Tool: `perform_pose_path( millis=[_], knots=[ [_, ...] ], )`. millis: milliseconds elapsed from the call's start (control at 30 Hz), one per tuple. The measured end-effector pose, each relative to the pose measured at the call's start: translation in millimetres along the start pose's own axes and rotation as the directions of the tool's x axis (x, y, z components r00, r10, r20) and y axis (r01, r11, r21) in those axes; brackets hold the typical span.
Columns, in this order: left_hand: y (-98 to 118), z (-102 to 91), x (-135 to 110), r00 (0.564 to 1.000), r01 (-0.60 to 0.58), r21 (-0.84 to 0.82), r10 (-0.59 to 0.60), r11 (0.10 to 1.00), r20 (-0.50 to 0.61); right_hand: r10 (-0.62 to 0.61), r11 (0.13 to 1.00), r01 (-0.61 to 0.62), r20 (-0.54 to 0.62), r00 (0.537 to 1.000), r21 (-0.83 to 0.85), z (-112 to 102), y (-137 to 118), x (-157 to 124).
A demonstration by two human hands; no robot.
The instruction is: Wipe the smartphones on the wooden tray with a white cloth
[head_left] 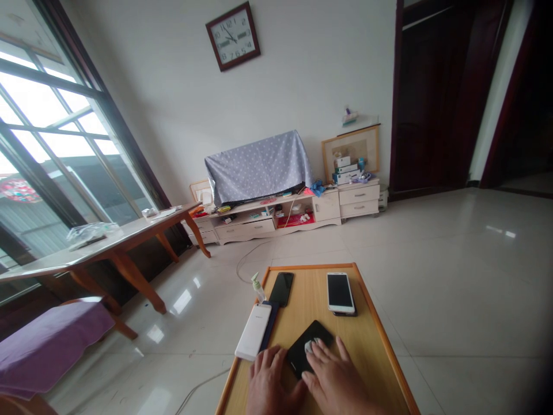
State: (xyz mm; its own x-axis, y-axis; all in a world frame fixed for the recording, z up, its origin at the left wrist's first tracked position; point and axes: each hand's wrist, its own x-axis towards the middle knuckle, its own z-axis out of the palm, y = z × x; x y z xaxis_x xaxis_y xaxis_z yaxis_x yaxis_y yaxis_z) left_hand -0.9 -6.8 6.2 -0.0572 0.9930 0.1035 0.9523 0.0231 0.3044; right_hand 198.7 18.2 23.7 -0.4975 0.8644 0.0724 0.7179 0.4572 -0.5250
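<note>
Inside the raised rim (pixel 380 325) of your table (pixel 313 291), bare wood lies beyond the black device (pixel 298 350), which sits askew at the near middle. Your left hand (pixel 271 377) touches its left edge; whether it grips, I cannot tell. Your right hand (pixel 334 372) presses one pale wad (pixel 311 346) onto it. Around it you have three phones, two white (pixel 254 331) and one dark (pixel 282 288), plus one pump bottle (pixel 258 287). The dark items (pixel 270 325) beneath the white phones are mostly covered; your table's near edge is cut off.

Bare L hand (pixel 271 383), bare R hand (pixel 334 374), both w/ fingers (pixel 268 358) uncovered, fine detail blurry
</note>
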Motion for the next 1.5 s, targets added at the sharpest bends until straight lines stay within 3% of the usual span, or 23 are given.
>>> perform_pose_path(
  millis=[133, 333, 467, 700, 767, 900, 1033, 1267, 1367, 1500],
  knots=[
    [-2, 0.6, -1, 1.000, -0.011, 0.013, 0.011, 1.000, 0.003, -0.081, 0.995, 0.073, 0.124, 0.989, 0.071, 4, -16, -4],
    [-1, 2.9, -1, 1.000, 0.012, -0.006, -0.012, 1.000, -0.008, 0.032, 0.998, -0.035, -0.061, 0.998, -0.056, -4, 12, 0],
    [-1, 3.9, -1, 1.000, 0.011, -0.010, -0.011, 1.000, -0.018, 0.055, 0.992, -0.064, -0.085, 0.995, -0.105, -5, 18, 2],
    [-3, 2.2, 0, 1.000, -0.017, -0.012, 0.017, 1.000, -0.010, -0.076, 0.997, 0.073, 0.109, 0.991, 0.035, 3, -12, -5],
    [-3, 1.9, -1, 1.000, -0.014, -0.014, 0.014, 1.000, -0.009, -0.082, 0.996, 0.079, 0.078, 0.994, 0.042, 1, -8, -4],
    [-2, 2.9, -1, 1.000, -0.002, -0.022, 0.002, 1.000, -0.017, 0.018, 1.000, -0.020, -0.067, 0.998, -0.022, -4, 16, 2],
    [-1, 3.0, -1, 1.000, 0.005, -0.025, -0.006, 1.000, -0.015, 0.051, 0.996, -0.059, -0.103, 0.993, -0.074, -4, 24, 5],
    [-2, -0.5, 1, 1.000, -0.011, -0.018, 0.011, 1.000, -0.004, -0.073, 0.997, 0.069, 0.085, 0.994, 0.044, 3, -9, -6],
    [-1, -1.0, 1, 1.000, -0.007, -0.016, 0.007, 1.000, -0.002, -0.061, 0.998, 0.060, 0.020, 0.998, 0.035, 1, 0, -3],
    [2, -0.8, 0, 1.000, 0.006, -0.015, -0.006, 1.000, -0.004, 0.067, 0.995, -0.074, -0.089, 0.994, -0.067, -3, 26, 5]
  ],
)
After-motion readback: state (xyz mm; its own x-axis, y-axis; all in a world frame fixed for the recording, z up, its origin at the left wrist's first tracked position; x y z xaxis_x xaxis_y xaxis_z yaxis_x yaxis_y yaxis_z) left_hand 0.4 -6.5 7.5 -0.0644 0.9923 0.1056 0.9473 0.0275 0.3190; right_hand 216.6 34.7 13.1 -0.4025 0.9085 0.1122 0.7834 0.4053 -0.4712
